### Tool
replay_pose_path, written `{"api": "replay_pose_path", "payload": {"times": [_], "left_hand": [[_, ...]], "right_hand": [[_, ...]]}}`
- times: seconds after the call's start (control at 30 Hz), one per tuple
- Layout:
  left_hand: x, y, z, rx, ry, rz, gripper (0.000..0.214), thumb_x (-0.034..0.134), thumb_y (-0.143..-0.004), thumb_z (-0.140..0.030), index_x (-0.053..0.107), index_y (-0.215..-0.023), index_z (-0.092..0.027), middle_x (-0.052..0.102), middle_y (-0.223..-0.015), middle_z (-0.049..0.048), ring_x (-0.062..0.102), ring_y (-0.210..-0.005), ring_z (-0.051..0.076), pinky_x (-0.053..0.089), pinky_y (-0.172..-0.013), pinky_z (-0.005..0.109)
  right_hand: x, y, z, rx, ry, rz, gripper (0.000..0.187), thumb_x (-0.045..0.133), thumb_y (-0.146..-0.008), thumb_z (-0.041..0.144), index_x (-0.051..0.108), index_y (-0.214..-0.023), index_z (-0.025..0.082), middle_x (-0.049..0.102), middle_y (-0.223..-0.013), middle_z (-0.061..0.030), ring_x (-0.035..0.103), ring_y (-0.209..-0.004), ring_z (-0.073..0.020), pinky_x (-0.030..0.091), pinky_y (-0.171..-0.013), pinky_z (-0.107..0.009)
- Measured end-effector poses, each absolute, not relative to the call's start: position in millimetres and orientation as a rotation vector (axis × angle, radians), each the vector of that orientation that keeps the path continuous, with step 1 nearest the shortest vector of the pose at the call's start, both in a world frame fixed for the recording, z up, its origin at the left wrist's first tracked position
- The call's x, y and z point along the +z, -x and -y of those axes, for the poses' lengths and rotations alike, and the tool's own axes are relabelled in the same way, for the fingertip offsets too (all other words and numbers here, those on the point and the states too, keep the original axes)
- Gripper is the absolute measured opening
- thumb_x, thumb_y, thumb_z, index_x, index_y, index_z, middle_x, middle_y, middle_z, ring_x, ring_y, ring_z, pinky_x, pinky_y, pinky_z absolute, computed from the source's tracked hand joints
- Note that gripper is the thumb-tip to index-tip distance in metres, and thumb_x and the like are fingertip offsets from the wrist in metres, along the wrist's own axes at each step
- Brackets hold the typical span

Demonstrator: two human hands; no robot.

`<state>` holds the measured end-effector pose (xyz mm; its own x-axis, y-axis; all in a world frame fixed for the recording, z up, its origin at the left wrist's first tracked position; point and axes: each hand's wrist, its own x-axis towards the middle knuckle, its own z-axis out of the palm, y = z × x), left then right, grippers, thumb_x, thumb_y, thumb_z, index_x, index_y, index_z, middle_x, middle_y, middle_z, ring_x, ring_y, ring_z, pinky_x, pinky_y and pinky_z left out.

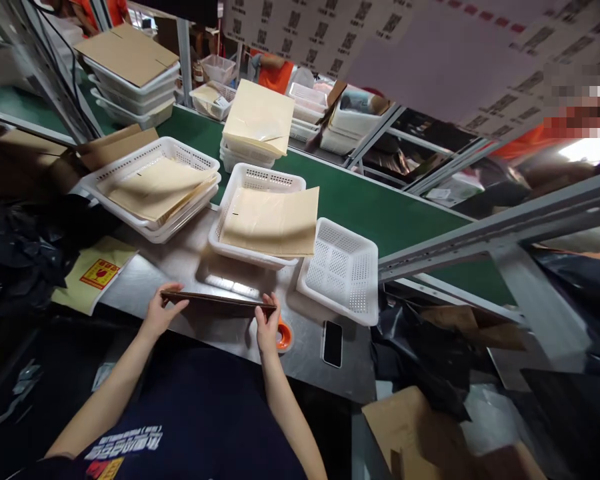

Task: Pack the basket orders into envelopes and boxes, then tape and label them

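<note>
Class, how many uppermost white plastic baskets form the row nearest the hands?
3: left basket, beyond the left hand; middle basket, beyond the held brown cardboard; right basket, beyond the smartphone. Others may be hidden beneath these.

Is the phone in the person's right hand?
No, the phone lies on the metal table; the right hand holds brown cardboard.

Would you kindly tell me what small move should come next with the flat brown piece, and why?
I would probably tip the flat brown piece down onto the metal table: the left hand and right hand grip its ends, and it shows nearly edge-on.
</note>
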<state>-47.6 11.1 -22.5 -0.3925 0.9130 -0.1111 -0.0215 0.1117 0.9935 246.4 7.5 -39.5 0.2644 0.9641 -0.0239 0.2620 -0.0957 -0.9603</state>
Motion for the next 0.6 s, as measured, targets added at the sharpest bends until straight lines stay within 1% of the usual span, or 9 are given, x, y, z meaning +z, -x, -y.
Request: {"api": "replay_pose_path", "payload": {"times": [0.07,0.13,0.23,0.3,0.33,0.4,0.5,0.53,0.6], "left_hand": [[-16.6,69.4,-7.8,1.328,-0.968,-1.567,0.048,0.098,-0.047,-0.048,0.074,-0.078,-0.021,0.076,-0.078,0.0056,0.073,-0.076,0.026,0.064,-0.08,0.041],[-1.9,96.8,-3.4,1.391,-0.946,-1.727,0.047,0.097,-0.047,-0.051,0.073,-0.072,-0.02,0.072,-0.069,0.0035,0.068,-0.066,0.024,0.065,-0.075,0.042],[39.2,140.0,-0.8,1.644,-0.774,-2.125,0.056,0.093,-0.052,-0.059,0.075,-0.083,-0.016,0.073,-0.075,0.0026,0.066,-0.069,0.023,0.064,-0.085,0.053],[74.6,161.3,-3.9,1.822,-0.747,-2.232,0.06,0.088,-0.061,-0.061,0.075,-0.094,-0.012,0.073,-0.083,0.0024,0.067,-0.077,0.023,0.059,-0.095,0.061],[92.5,167.8,-7.0,1.885,-0.791,-2.24,0.059,0.085,-0.067,-0.06,0.075,-0.098,-0.011,0.073,-0.087,0.0023,0.067,-0.08,0.022,0.057,-0.098,0.062],[125.1,172.2,-15.6,1.921,-0.945,-2.238,0.054,0.078,-0.077,-0.055,0.075,-0.104,-0.008,0.073,-0.092,0.0027,0.067,-0.084,0.021,0.055,-0.101,0.061],[158.9,165.9,-35.3,1.889,-1.148,-2.247,0.049,0.068,-0.087,-0.047,0.074,-0.111,-0.005,0.074,-0.094,0.0033,0.069,-0.085,0.019,0.056,-0.098,0.055],[165.5,163.5,-44.3,1.887,-1.194,-2.225,0.048,0.065,-0.09,-0.045,0.074,-0.113,-0.003,0.074,-0.093,0.0031,0.07,-0.086,0.019,0.056,-0.097,0.053],[172.8,161.3,-67.2,1.902,-1.259,-2.131,0.049,0.064,-0.092,-0.042,0.072,-0.114,0.001,0.074,-0.091,0.0025,0.071,-0.088,0.019,0.054,-0.097,0.051]], "right_hand": [[-30.4,-266.7,-22.0,0.923,1.551,1.129,0.075,0.04,-0.099,0.067,0.04,-0.154,0.016,0.061,-0.143,-0.0204,0.061,-0.134,-0.0298,0.046,-0.114,-0.051],[-12.8,-288.1,-43.1,0.702,1.622,1.182,0.077,0.042,-0.098,0.067,0.04,-0.155,0.015,0.057,-0.147,-0.0222,0.057,-0.137,-0.032,0.045,-0.115,-0.055],[20.2,-303.2,-84.3,0.216,1.691,1.554,0.086,0.06,-0.092,0.063,0.039,-0.158,0.013,0.045,-0.16,-0.0245,0.04,-0.15,-0.0368,0.031,-0.123,-0.06],[37.5,-294.5,-115.8,0.093,1.654,1.942,0.077,0.066,-0.092,0.053,0.045,-0.156,0.015,0.046,-0.161,-0.0216,0.036,-0.153,-0.0369,0.023,-0.126,-0.06],[43.3,-285.6,-131.8,0.106,1.644,2.123,0.07,0.067,-0.093,0.046,0.05,-0.154,0.016,0.05,-0.159,-0.0198,0.038,-0.152,-0.0362,0.023,-0.126,-0.058],[50.1,-266.0,-162.0,0.209,1.691,2.371,0.056,0.071,-0.09,0.036,0.062,-0.143,0.02,0.064,-0.145,-0.0174,0.052,-0.14,-0.035,0.033,-0.121,-0.052],[56.4,-254.7,-196.5,0.31,1.808,2.444,0.024,0.07,-0.09,0.033,0.077,-0.11,0.021,0.08,-0.107,-0.0141,0.07,-0.104,-0.0317,0.05,-0.095,-0.04],[59.5,-258.9,-204.3,0.298,1.819,2.427,0.019,0.067,-0.092,0.034,0.077,-0.102,0.021,0.08,-0.097,-0.0129,0.072,-0.094,-0.0301,0.051,-0.087,-0.037],[68.0,-276.7,-215.8,0.259,1.801,2.37,0.026,0.059,-0.098,0.038,0.077,-0.097,0.018,0.079,-0.089,-0.0125,0.072,-0.083,-0.0276,0.051,-0.078,-0.034]]}}
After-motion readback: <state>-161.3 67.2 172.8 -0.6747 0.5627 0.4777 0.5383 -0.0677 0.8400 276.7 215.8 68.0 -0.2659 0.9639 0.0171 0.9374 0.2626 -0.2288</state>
